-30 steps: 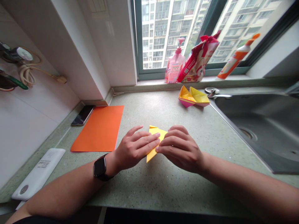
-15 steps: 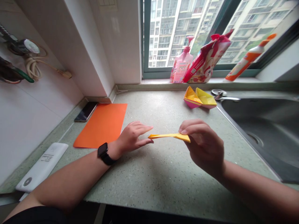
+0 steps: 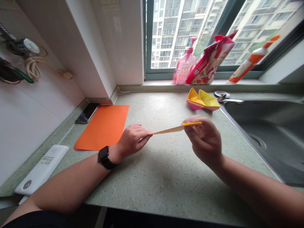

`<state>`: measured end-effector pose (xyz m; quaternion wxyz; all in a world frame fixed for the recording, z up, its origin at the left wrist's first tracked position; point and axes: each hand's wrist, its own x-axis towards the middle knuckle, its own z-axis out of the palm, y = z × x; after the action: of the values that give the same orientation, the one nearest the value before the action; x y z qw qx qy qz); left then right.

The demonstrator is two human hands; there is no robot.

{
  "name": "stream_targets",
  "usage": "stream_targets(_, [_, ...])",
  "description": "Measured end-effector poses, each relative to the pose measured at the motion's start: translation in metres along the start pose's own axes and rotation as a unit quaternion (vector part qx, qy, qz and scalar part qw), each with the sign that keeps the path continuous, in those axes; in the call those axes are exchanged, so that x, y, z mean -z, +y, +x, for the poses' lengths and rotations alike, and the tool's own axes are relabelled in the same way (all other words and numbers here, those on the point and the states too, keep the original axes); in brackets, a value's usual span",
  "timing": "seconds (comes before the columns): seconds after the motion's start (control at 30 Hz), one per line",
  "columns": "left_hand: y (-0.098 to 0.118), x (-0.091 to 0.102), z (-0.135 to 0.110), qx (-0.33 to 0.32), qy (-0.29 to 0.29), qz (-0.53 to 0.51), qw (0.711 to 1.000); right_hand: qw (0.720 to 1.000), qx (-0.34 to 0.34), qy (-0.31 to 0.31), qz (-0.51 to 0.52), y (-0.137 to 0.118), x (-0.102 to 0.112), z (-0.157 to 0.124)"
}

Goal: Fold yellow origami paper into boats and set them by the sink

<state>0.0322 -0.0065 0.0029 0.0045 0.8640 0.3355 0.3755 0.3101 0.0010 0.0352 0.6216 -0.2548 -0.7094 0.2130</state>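
A folded piece of yellow paper [image 3: 174, 129] is held nearly edge-on above the counter, its right end higher than its left. The thumb and fingertips of my left hand [image 3: 134, 139] pinch its left tip. My right hand [image 3: 205, 137] grips the thicker right end between thumb and fingers. Beyond my right hand, a folded paper boat [image 3: 203, 100] in yellow and pink sits on the counter. A flat orange sheet of paper [image 3: 103, 128] lies behind my left wrist.
A phone [image 3: 87, 113] touches the orange sheet's far corner. A white oblong device [image 3: 42, 171] lies at the left edge. On the right is a steel sink [image 3: 268, 126] with a tap [image 3: 231, 100]. A pump bottle [image 3: 184, 68], a red bag [image 3: 211, 60] and an orange-white bottle [image 3: 251, 61] line the sill.
My left fingers, spread around the paper's tip before, have closed on it. My right hand has turned and raised its end, so the paper now slants up to the right.
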Motion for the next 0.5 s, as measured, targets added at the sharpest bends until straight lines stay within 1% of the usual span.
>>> stream_targets(0.1, [0.0008, 0.0003, -0.0008, 0.012, 0.000, 0.016, 1.000, 1.000, 0.003, -0.009, 0.002, 0.0084, 0.0007, 0.0019])
stream_targets(0.23, [0.0051, 0.0010, -0.0018, 0.033, -0.048, -0.030, 0.998, 0.999, 0.005, -0.040, 0.026, 0.0123, 0.0026, 0.0046])
stream_targets(0.33, [0.0082, 0.0015, -0.0021, 0.044, -0.075, -0.087, 0.992, 0.995, 0.018, -0.083, 0.042, 0.0096, 0.0047, 0.0038])
stream_targets(0.5, [0.0085, 0.0011, -0.0028, 0.056, -0.095, -0.158, 0.981, 0.984, 0.021, -0.174, 0.021, 0.0041, 0.0056, -0.0033])
